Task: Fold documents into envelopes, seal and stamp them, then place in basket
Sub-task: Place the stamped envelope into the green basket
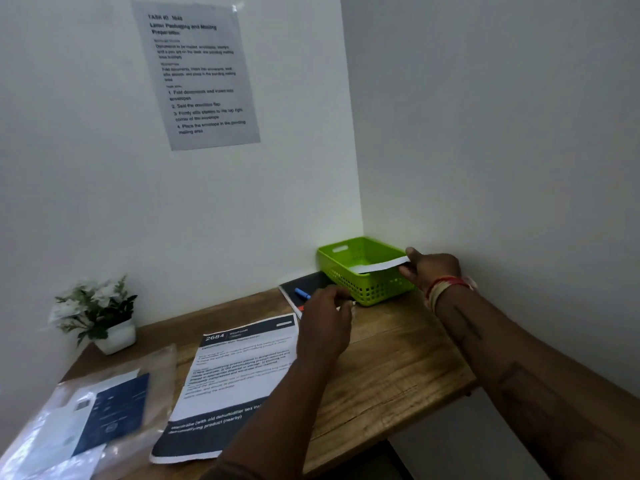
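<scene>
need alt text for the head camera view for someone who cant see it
A person's right hand holds a white envelope over a green basket in the desk's far corner. The left hand hovers above a printed document, near a blue pen.

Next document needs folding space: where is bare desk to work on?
Bare wood lies between the printed sheet, the green basket and the desk's right edge. Crowded: plastic sleeve and plant on the left, notebook beside the basket.
</scene>
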Tool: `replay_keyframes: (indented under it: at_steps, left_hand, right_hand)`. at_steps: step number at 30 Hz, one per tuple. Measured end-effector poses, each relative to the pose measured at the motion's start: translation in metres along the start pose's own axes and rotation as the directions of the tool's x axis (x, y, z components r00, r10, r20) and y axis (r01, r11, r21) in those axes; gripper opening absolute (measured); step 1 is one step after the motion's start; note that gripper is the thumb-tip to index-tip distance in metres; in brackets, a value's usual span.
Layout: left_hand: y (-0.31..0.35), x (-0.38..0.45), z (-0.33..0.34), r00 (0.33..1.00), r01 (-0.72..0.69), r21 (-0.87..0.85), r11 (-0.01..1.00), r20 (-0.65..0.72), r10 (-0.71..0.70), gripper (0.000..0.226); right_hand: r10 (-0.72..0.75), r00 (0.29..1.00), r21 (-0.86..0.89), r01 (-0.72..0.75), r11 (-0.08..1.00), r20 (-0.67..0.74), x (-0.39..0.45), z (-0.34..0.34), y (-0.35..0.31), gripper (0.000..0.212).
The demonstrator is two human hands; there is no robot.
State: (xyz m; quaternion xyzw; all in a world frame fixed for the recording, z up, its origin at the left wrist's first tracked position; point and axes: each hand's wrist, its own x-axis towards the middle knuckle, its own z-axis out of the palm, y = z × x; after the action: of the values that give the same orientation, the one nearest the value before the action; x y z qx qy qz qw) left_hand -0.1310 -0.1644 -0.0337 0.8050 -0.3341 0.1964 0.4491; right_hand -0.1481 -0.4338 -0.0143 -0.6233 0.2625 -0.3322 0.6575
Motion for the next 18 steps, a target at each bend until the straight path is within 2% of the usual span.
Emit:
replay_keyframes:
  at_steps: [2,4,6,8,10,12,14,15,16,18]
  left_hand:
    - [-0.007,-0.003,-0.012,1.0,0.024,0.029,0.999,-0.01,-0.023,0.016]
    - [-0.012,-0.009,-0.024,0.997,0.075,0.064,0.995,-0.02,-0.074,0.014]
    - [-0.018,-0.018,-0.035,0.989,0.148,0.123,0.981,-0.009,-0.148,0.015]
    - [-0.02,-0.029,-0.047,0.973,0.221,0.216,0.951,0.014,-0.229,0.021]
    - [-0.02,-0.041,-0.062,0.949,0.281,0.343,0.896,0.041,-0.314,0.037]
    - [-0.02,-0.055,-0.079,0.903,0.315,0.514,0.798,0.096,-0.419,0.06]
    - [-0.025,-0.069,-0.093,0.825,0.3,0.638,0.709,0.2,-0.529,0.078]
    - [-0.027,-0.074,-0.098,0.777,0.295,0.663,0.688,0.253,-0.577,0.085]
    - [-0.031,-0.079,-0.105,0.738,0.292,0.669,0.683,0.297,-0.607,0.089]
    - [-0.033,-0.086,-0.117,0.717,0.262,0.654,0.709,0.361,-0.597,0.09]
  right_hand:
    - [0.009,1.0,0.063,-0.009,0.998,-0.005,-0.044,0.012,-0.016,0.032]
    - [0.029,0.999,0.256,-0.02,0.966,-0.033,-0.079,0.023,-0.013,0.006]
    - [0.065,0.997,0.361,-0.047,0.932,-0.038,-0.117,0.041,-0.01,0.021]
    - [0.044,0.995,0.346,-0.074,0.935,0.093,-0.152,0.065,-0.001,0.028]
    - [0.074,0.969,0.251,-0.134,0.958,0.235,-0.188,0.089,0.004,0.022]
    - [0.098,0.95,0.084,-0.128,0.988,0.297,-0.211,0.11,0.01,0.017]
    - [0.027,0.949,-0.099,0.004,0.995,0.315,-0.222,0.128,0.017,0.02]
    - [-0.042,0.943,-0.238,0.126,0.963,0.331,-0.224,0.132,0.019,0.021]
    - [-0.105,0.929,-0.369,0.242,0.897,0.354,-0.226,0.136,0.019,0.02]
    - [-0.189,0.902,-0.503,0.379,0.777,0.387,-0.227,0.138,0.021,0.02]
